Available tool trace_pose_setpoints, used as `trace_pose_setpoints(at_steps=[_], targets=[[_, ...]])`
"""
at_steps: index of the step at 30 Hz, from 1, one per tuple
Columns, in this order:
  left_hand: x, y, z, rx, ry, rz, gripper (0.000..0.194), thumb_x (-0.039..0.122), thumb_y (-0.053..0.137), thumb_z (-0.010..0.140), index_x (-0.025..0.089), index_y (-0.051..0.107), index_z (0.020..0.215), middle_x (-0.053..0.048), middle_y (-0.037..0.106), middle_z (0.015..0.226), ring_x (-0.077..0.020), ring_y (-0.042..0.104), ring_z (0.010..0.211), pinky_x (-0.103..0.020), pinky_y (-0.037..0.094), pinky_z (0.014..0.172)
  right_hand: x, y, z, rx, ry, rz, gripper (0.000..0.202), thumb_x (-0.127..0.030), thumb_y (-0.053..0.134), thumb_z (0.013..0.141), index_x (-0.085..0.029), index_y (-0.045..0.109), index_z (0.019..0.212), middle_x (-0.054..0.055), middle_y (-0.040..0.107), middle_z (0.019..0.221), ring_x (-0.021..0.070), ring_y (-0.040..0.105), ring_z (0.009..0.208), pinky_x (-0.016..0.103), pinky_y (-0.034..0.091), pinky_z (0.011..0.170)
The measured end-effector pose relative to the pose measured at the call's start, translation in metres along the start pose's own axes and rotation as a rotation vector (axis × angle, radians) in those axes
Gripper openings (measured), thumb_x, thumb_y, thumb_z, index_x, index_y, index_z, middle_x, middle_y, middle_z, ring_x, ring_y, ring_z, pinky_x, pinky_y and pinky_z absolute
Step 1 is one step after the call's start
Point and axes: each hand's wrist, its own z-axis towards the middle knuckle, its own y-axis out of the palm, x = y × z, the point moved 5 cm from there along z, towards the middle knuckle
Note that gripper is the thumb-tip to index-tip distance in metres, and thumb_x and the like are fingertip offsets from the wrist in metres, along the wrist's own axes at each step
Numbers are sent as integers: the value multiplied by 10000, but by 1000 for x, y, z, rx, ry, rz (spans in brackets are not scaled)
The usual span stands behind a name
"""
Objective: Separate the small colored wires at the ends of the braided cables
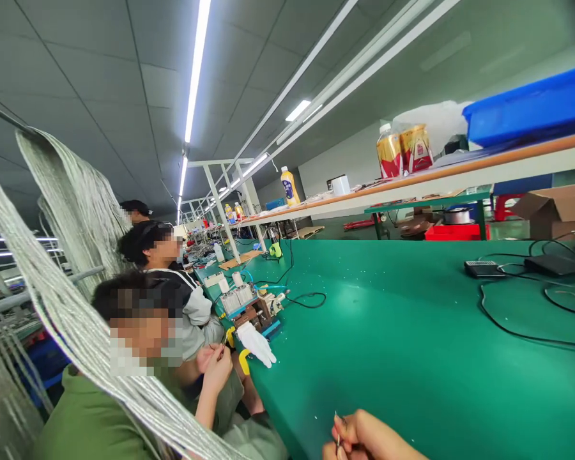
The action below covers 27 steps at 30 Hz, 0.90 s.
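Ahead-left of the right grip (361, 433), a glove (256, 345) and machine (252, 306) rest on the tabletop (388, 332); to its right, cables (491, 326); beyond it, bottles (386, 153) on a shelf (402, 190).

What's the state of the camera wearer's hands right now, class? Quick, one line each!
Left hand: cannot be told here.
Right hand: closed, pinching a thin piece.
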Motion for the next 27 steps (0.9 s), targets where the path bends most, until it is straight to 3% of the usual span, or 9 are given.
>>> trace_pose_setpoints(at_steps=[3,8,9,14,17,20,23,25,27], targets=[[-8,-3,9,8,-45,-29,499,130,431,941,223,463,452,-20,515,407,-155,526,337,-251,429,407,-7,-8,-9,141,2,-83,258,-356,401,783,-215,290,597,-40,214,542,112,178,470,253,171,504],[-15,-1,18,-15,-61,-20,421,255,580,893,230,449,494,-21,491,396,-141,509,350,-245,418,404,-51,-2,-42,417,-755,-844,151,-193,541,656,-185,391,646,19,458,742,140,308,621,286,218,615],[-16,0,20,-27,-65,-10,436,259,531,918,228,438,493,-19,482,394,-140,502,346,-246,418,401,-49,-4,-41,419,-718,-758,158,-193,537,652,-185,380,642,18,448,736,143,306,625,284,211,614],[-12,8,25,-77,-46,99,517,165,232,964,217,365,467,-21,443,388,-140,457,309,-247,399,384,-5,-15,-14,259,38,200,228,-346,421,711,-234,258,597,-47,184,539,137,195,494,255,202,528],[0,11,10,-54,48,166,497,184,218,962,225,391,498,-8,407,366,-139,445,317,-234,373,393,0,-15,-10,236,127,412,179,-326,416,676,-232,271,630,-66,141,551,128,151,486,251,183,521],[-4,32,-35,-4,156,226,458,339,250,987,255,525,631,-2,414,363,-183,534,406,-235,370,411,-28,-27,-22,414,-314,-117,152,-238,484,630,-201,336,630,-17,314,617,132,251,566,271,209,580],[-43,77,-118,2,202,278,354,456,361,960,282,616,787,-8,495,418,-216,601,501,-245,370,424,-54,-15,-43,444,-780,-723,101,-128,505,610,-179,437,665,9,449,754,139,308,662,295,216,642],[-76,110,-185,-23,213,335,246,472,509,893,283,639,805,-14,573,486,-219,596,495,-249,349,410,-54,-18,-40,457,-661,-610,94,-113,503,655,-176,434,666,2,439,728,132,315,651,283,218,625],[-93,134,-244,56,427,558,206,465,533,878,300,657,872,-12,666,621,-209,599,511,-247,333,411,-41,-26,-27,435,-283,-163,122,-143,481,718,-185,395,643,-21,355,624,118,276,570,257,218,566]])
